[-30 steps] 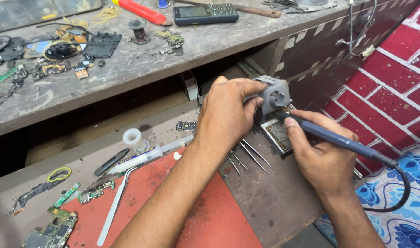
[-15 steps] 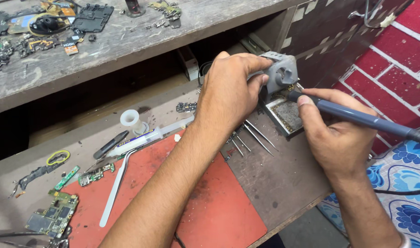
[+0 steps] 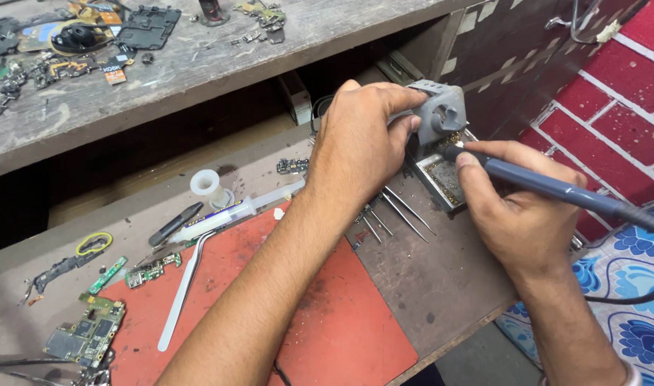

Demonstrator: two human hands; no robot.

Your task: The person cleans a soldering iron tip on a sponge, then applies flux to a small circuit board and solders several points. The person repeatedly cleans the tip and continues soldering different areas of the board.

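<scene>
Both your hands meet at the grey iron stand (image 3: 441,114): your left hand (image 3: 362,143) clamps its top, while your right hand (image 3: 520,207) pinches the blue soldering iron (image 3: 548,187), its length slanting up-left into the stand.

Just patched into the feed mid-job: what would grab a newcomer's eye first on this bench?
First, the two hands meeting at right of centre: the left hand grips a grey soldering stand while the right hand holds a blue-handled soldering iron with its tip at the stand. Next, the red work mat in the foreground, with white tweezers, a syringe and green circuit boards at its left edge.
</scene>
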